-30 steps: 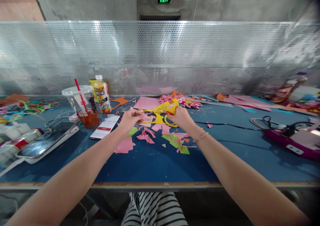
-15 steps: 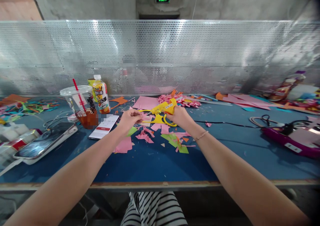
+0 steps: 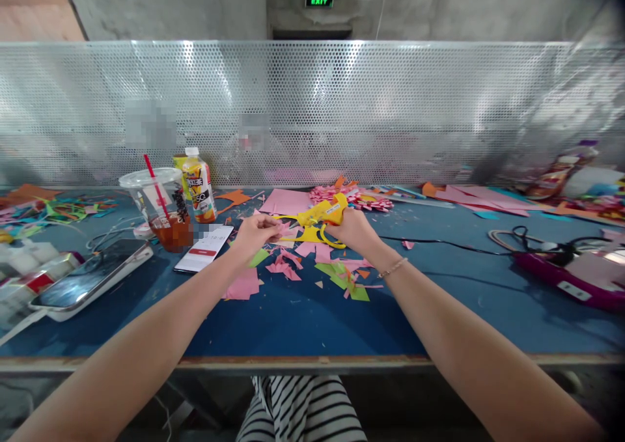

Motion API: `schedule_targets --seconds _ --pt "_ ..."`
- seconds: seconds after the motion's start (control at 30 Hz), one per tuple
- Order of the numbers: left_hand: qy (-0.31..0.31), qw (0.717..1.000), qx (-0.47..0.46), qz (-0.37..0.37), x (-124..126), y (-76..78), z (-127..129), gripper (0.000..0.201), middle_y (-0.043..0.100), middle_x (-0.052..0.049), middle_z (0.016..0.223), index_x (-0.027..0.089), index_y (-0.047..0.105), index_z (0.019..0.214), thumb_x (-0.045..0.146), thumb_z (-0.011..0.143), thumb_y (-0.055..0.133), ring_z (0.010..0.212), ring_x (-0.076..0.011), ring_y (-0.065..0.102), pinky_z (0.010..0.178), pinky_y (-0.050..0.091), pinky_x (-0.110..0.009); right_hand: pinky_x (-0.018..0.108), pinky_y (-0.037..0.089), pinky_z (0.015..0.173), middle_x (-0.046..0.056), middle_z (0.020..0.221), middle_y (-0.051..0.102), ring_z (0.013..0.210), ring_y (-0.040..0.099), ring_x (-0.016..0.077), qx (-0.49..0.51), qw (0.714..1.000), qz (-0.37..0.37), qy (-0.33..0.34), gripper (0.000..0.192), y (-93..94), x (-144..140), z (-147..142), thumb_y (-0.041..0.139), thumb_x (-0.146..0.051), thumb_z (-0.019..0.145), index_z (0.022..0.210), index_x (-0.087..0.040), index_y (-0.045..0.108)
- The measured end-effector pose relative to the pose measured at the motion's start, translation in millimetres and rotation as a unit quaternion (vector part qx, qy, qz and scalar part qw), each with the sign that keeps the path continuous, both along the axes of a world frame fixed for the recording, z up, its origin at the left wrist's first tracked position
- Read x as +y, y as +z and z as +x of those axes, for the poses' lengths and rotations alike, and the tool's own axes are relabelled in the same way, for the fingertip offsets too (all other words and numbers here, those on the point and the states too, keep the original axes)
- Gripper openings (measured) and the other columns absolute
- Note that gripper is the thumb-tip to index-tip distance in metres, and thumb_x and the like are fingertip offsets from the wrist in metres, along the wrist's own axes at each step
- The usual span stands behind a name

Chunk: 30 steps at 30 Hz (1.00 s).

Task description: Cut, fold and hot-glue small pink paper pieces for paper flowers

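Note:
My right hand [image 3: 355, 230] grips a yellow hot glue gun [image 3: 326, 211], its nozzle pointing left over a yellow cut paper shape [image 3: 308, 235]. A black cord [image 3: 439, 244] runs from the gun to the right across the blue table [image 3: 303, 318]. My left hand [image 3: 254, 230] pinches the left end of the paper piece, close to the nozzle. Pink and green paper scraps [image 3: 336, 273] lie just in front of both hands.
A plastic cup with a red straw [image 3: 163, 211] and a juice bottle [image 3: 200, 191] stand at the left, beside a phone [image 3: 205, 247] and a larger device [image 3: 90, 279]. A pink sheet [image 3: 286, 201] lies behind. A purple tool [image 3: 566, 269] sits right. A perforated metal screen [image 3: 312, 110] backs the table.
Both hands stay over the same spot; the glue gun has shifted only slightly against the yellow paper.

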<state>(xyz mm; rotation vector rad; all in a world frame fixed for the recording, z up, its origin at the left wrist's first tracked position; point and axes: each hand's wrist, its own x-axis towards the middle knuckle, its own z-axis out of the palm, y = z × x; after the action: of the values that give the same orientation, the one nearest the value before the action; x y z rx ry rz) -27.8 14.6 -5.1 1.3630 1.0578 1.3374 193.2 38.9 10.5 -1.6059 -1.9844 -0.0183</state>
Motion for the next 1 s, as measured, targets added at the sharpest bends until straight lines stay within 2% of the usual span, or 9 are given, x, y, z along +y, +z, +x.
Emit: schedule_targets --seconds 0.13,0.3,0.4,0.53,0.73,1.0 --pt "0.002 1.000 0.002 0.005 0.5 -0.5 0.2 0.015 0.059 0.000 0.060 0.013 0.058 0.068 0.020 0.060 0.069 0.055 -0.0103 0.058 0.063 0.050 -0.028 0.022 0.039 0.049 0.008 0.070 0.063 0.061 0.058 0.0160 0.008 1.000 0.008 -0.010 0.024 -3.5 0.9 0.4 0.055 -0.033 0.068 0.076 -0.011 0.061" --pt "0.011 1.000 0.007 0.003 -1.7 2.0 1.6 0.012 0.060 -0.001 0.059 0.013 0.058 0.067 0.018 0.062 0.068 0.055 -0.0108 0.058 0.063 0.051 -0.028 0.025 0.041 0.054 0.010 0.073 0.064 0.070 0.061 0.0214 -0.015 0.998 0.020 -0.054 0.044 -3.3 1.6 -0.5 0.056 -0.055 0.066 0.078 -0.013 0.062" --pt "0.009 1.000 0.008 0.002 -3.6 4.1 2.3 0.012 0.060 -0.001 0.058 0.013 0.058 0.066 0.017 0.061 0.068 0.054 -0.0104 0.058 0.063 0.050 -0.028 0.027 0.042 0.058 0.010 0.075 0.065 0.073 0.061 0.0228 -0.032 0.998 0.017 -0.047 0.048 -1.7 1.0 -2.7 0.058 -0.060 0.062 0.079 -0.015 0.063" --pt "0.008 1.000 0.011 0.007 -4.3 4.9 2.0 0.011 0.060 -0.002 0.059 0.013 0.059 0.066 0.018 0.062 0.067 0.055 -0.0109 0.058 0.063 0.050 -0.028 0.026 0.043 0.061 0.008 0.082 0.065 0.078 0.061 0.0218 -0.035 0.999 0.022 -0.009 0.042 -1.9 1.1 -4.8 0.060 -0.052 0.065 0.087 -0.017 0.062" --pt "0.004 1.000 0.011 0.007 -2.3 3.4 0.6 0.014 0.060 -0.001 0.059 0.013 0.059 0.066 0.020 0.060 0.069 0.056 -0.0100 0.057 0.063 0.050 -0.027 0.024 0.040 0.056 0.007 0.074 0.064 0.069 0.060 0.0186 -0.029 0.999 0.015 -0.005 0.019 -2.6 2.4 -4.0 0.051 -0.030 0.071 0.078 -0.015 0.061" --pt "0.006 1.000 0.007 0.008 -1.8 2.4 -0.1 0.011 0.059 -0.001 0.059 0.013 0.059 0.066 0.018 0.061 0.068 0.055 -0.0100 0.057 0.062 0.050 -0.027 0.023 0.040 0.052 0.007 0.071 0.062 0.063 0.058 0.0169 0.000 1.000 -0.008 0.001 0.017 -5.7 7.8 -0.1 0.051 -0.026 0.067 0.075 -0.013 0.060"
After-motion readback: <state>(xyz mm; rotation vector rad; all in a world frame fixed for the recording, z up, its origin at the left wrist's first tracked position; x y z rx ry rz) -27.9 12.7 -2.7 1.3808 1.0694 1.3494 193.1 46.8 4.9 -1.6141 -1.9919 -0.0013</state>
